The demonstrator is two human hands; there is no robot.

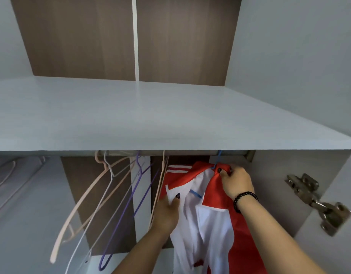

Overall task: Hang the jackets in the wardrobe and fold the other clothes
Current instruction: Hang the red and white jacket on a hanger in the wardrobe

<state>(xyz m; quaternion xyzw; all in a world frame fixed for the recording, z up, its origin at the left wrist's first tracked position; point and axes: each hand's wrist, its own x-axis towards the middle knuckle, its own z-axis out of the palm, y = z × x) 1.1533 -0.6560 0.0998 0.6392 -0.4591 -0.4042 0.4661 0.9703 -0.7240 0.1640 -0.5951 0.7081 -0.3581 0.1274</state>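
A red jacket with a white lining and white stripes hangs on a blue hanger inside the wardrobe, under the grey shelf. My right hand pinches the red collar just beside the hanger's hook. My left hand grips the left front edge of the jacket near its zip. The hanger's hook goes up behind the shelf's front edge, so the rail itself is hidden.
Several empty hangers, peach, white and purple, hang tilted to the left of the jacket. A metal door hinge sticks out on the right wall. The wardrobe's brown back panel shows behind the hangers.
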